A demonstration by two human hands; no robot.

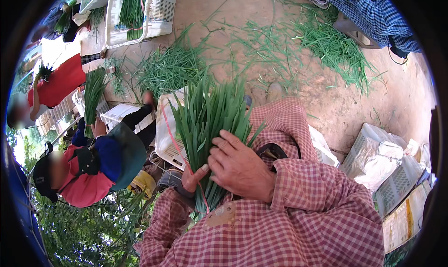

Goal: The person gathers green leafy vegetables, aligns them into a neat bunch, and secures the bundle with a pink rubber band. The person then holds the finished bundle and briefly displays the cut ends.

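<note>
A thick bunch of garlic chives stands in front of my chest, its leaf tips fanned out away from me. My left hand grips the lower part from the left, thumb in front; its other fingers are hidden. Curled fingers of my right hand lie against the leaves on the right side. A pink tie string runs loose along the bunch's left edge, passes by my left thumb and reaches down to the stem ends. Whether it circles the stems cannot be seen.
A white plastic crate stands behind the bunch. Cut leaves lie heaped on the floor, with another heap farther right. Another crate holds tied bunches. One co-worker at left holds chives; crates stand at right.
</note>
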